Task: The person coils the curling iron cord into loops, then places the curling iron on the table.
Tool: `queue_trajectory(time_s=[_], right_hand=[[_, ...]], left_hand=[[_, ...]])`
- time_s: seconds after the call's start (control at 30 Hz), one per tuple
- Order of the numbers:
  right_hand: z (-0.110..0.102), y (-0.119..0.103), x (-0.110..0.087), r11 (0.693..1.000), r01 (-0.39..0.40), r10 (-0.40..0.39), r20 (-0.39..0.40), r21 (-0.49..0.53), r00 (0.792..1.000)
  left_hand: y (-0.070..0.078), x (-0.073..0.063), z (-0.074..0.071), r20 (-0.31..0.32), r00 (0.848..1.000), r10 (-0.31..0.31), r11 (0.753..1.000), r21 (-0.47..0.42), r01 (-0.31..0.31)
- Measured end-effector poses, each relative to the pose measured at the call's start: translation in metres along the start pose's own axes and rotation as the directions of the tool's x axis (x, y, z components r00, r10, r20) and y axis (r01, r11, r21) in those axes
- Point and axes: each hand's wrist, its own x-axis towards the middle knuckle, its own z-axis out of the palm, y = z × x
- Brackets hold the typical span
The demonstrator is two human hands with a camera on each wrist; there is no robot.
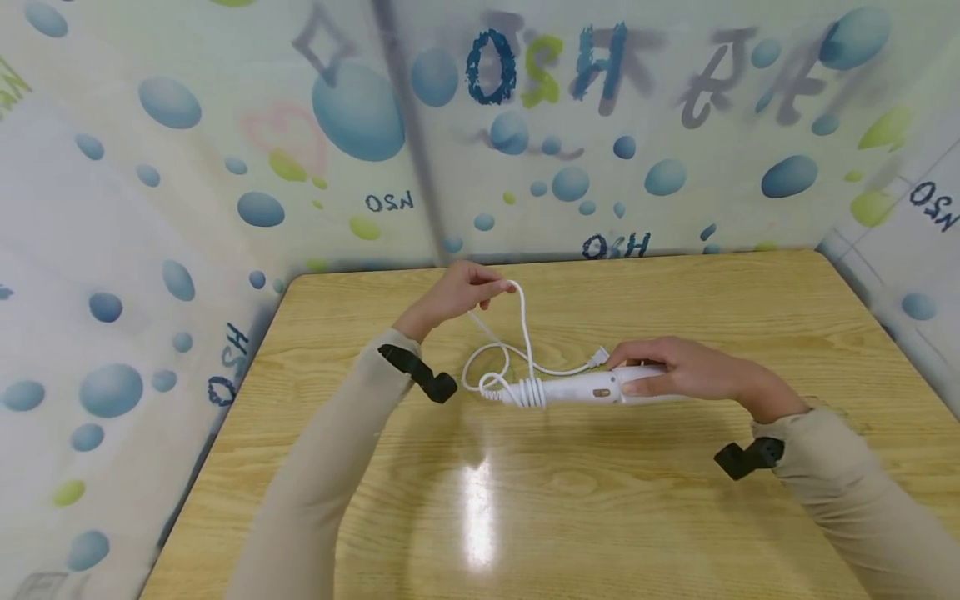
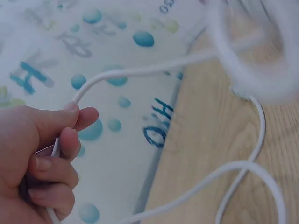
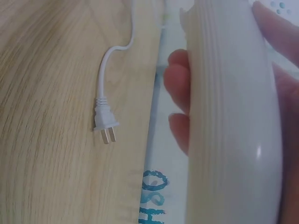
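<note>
Plainly mirrored "H2O" lettering (image 1: pixel 543 71) behind the white corded appliance (image 1: pixel 573 388).

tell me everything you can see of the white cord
The white cord is thin, smooth and plastic-looking. Several turns wrap round one end of a white handheld appliance; from them a length rises to the left hand, which pinches it, then drops into loose loops above or on the wood-grained table. Its free end has a plug with two flat, metallic-looking prongs, connected to nothing.
</note>
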Motion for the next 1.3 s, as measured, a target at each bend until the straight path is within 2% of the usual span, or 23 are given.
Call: queue_trajectory(time_s=[0.13,0.3,0.47,0.63,0.77,1.03,1.17,1.3], right_hand=[[0.001,0.002,0.004,0.996,-0.043,0.042,-0.011,-0.074,0.999],[-0.001,0.002,0.008,0.982,-0.119,0.115,-0.037,-0.150,0.993],[-0.006,0.001,0.008,0.939,-0.227,0.209,-0.095,-0.258,0.973],[-0.013,-0.001,0.005,0.916,-0.261,0.220,-0.163,-0.304,0.962],[-0.017,-0.001,0.000,0.919,-0.269,0.220,-0.190,-0.289,0.957],[-0.025,0.004,-0.011,0.960,-0.230,0.193,-0.219,-0.159,0.956],[-0.026,0.005,-0.013,0.972,-0.202,0.173,-0.219,-0.118,0.960],[-0.024,0.004,-0.015,0.986,-0.158,0.145,-0.187,-0.054,0.972]], left_hand=[[0.021,-0.003,-0.001,0.000,0.998,0.066,0.998,0.021,-0.066],[0.048,-0.011,0.001,0.021,0.993,0.113,0.990,0.080,-0.115],[0.068,-0.022,0.004,0.044,0.993,0.108,0.980,0.161,-0.114],[0.080,-0.031,0.002,0.054,0.997,0.063,0.978,0.195,-0.073],[0.085,-0.036,-0.007,0.049,0.999,0.021,0.979,0.199,-0.030],[0.091,-0.044,-0.028,0.033,0.999,-0.001,0.985,0.173,-0.005],[0.092,-0.045,-0.032,0.030,0.999,-0.015,0.984,0.175,0.010],[0.092,-0.042,-0.034,0.001,1.000,-0.016,0.981,0.194,0.015]])
